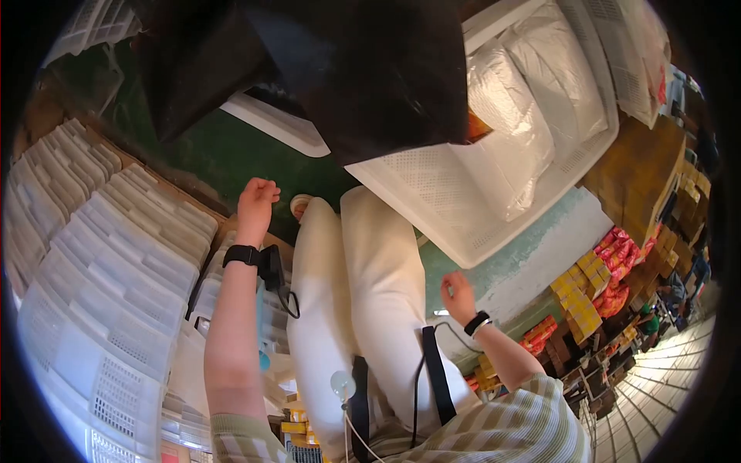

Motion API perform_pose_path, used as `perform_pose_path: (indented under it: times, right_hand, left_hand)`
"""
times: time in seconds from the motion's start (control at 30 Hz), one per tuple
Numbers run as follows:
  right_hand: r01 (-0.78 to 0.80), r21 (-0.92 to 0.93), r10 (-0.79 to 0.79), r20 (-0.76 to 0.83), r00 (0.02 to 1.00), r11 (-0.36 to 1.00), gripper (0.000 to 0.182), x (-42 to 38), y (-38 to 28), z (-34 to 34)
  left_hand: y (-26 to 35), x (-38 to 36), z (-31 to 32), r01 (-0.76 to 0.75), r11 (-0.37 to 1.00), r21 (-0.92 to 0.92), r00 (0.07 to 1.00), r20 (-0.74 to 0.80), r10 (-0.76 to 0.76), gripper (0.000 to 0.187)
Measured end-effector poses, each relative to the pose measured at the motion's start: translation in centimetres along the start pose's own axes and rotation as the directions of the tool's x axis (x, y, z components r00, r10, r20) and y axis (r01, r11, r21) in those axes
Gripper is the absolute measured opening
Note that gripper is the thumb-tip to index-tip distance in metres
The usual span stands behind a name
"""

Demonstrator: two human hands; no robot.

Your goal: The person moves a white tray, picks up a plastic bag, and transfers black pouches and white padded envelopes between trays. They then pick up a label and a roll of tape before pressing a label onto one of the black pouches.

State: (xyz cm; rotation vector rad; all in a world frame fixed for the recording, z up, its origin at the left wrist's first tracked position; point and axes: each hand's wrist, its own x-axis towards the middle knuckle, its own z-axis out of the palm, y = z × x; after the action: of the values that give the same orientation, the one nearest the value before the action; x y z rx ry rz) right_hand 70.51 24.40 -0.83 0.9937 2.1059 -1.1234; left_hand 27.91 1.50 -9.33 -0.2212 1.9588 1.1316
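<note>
We kept both hands empty over our lap: the left hand [257, 199] curled into a loose fist beside the stacked white trays [116, 255], the right hand [457, 295] half open just below the white basket [478, 208] of bagged goods. Judging by this, a reach toward that basket's near rim came next.

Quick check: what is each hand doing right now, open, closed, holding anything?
Left hand: closed in a loose fist, apparently empty, raised above the stacked white trays.
Right hand: fingers partly curled, holding nothing visible, near the white basket.
</note>
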Motion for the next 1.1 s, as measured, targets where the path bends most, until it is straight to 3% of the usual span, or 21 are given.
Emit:
perform_pose_path:
  times: [0.07, 0.13, 0.2, 0.27, 0.3, 0.33, 0.53, 0.7, 0.8, 0.93, 1.03, 1.1]
  right_hand:
    - [-0.3, 0.075, 0.275, 0.239, 0.931, 0.951, 0.04, -0.1, 4.1, 5.1]
    - [-0.284, -0.166, 0.329, 0.445, 0.833, 0.944, 0.071, 0.6, 8.7, 9.9]
    - [-0.27, -0.308, 0.409, 0.63, 0.66, 0.912, 0.098, 1.8, 10.8, 13.6]
    - [-0.185, -0.468, 0.498, 0.744, 0.446, 0.864, 0.093, 4.4, 8.3, 14.0]
    - [-0.155, -0.494, 0.512, 0.764, 0.392, 0.856, 0.092, 5.6, 7.5, 14.3]
    - [-0.165, -0.477, 0.5, 0.765, 0.405, 0.863, 0.091, 6.6, 7.3, 14.3]
    - [-0.229, -0.375, 0.437, 0.702, 0.562, 0.898, 0.084, 11.7, 8.5, 15.9]
    - [-0.257, -0.328, 0.412, 0.62, 0.667, 0.909, 0.078, 14.1, 8.9, 15.9]
    - [-0.257, -0.309, 0.394, 0.567, 0.723, 0.916, 0.075, 15.3, 9.1, 15.6]
    - [-0.235, -0.324, 0.381, 0.526, 0.761, 0.917, 0.07, 16.2, 9.5, 15.1]
    - [-0.221, -0.333, 0.372, 0.51, 0.776, 0.917, 0.067, 16.8, 9.7, 14.6]
    - [-0.216, -0.333, 0.366, 0.499, 0.786, 0.918, 0.065, 17.1, 9.9, 14.2]
  left_hand:
    - [0.1, 0.5, -0.2, 0.063, 0.998, 0.015, 0.997, 0.038, -0.064, 0.016]
    - [0.7, 1.6, -0.2, 0.098, 0.995, 0.024, 0.993, 0.069, -0.099, 0.015]
    - [2.0, 2.0, -0.7, 0.286, 0.958, -0.031, 0.949, 0.145, -0.279, 0.02]
    - [1.9, 2.7, -1.7, 0.374, 0.875, -0.307, 0.924, 0.21, -0.321, 0.024]
    - [2.0, 3.2, -2.3, 0.356, 0.847, -0.396, 0.932, 0.224, -0.287, 0.024]
    - [2.2, 3.5, -3.0, 0.341, 0.808, -0.481, 0.938, 0.236, -0.255, 0.025]
    - [2.4, 5.3, -7.0, 0.136, 0.91, -0.392, 0.99, 0.076, -0.115, 0.023]
    - [1.9, 7.4, -7.4, 0.068, 0.942, -0.328, 0.994, 0.099, -0.038, 0.023]
    - [1.2, 9.1, -6.5, 0.08, 0.932, -0.354, 0.982, 0.191, -0.011, 0.025]
    - [1.2, 11.5, -7.2, 0.134, 0.985, -0.109, 0.967, 0.23, -0.106, 0.028]
    - [1.8, 12.3, -8.9, 0.019, 0.991, 0.134, 0.992, 0.122, -0.035, 0.032]
    - [2.0, 12.5, -9.7, 0.005, 0.989, 0.15, 0.997, 0.071, -0.016, 0.032]
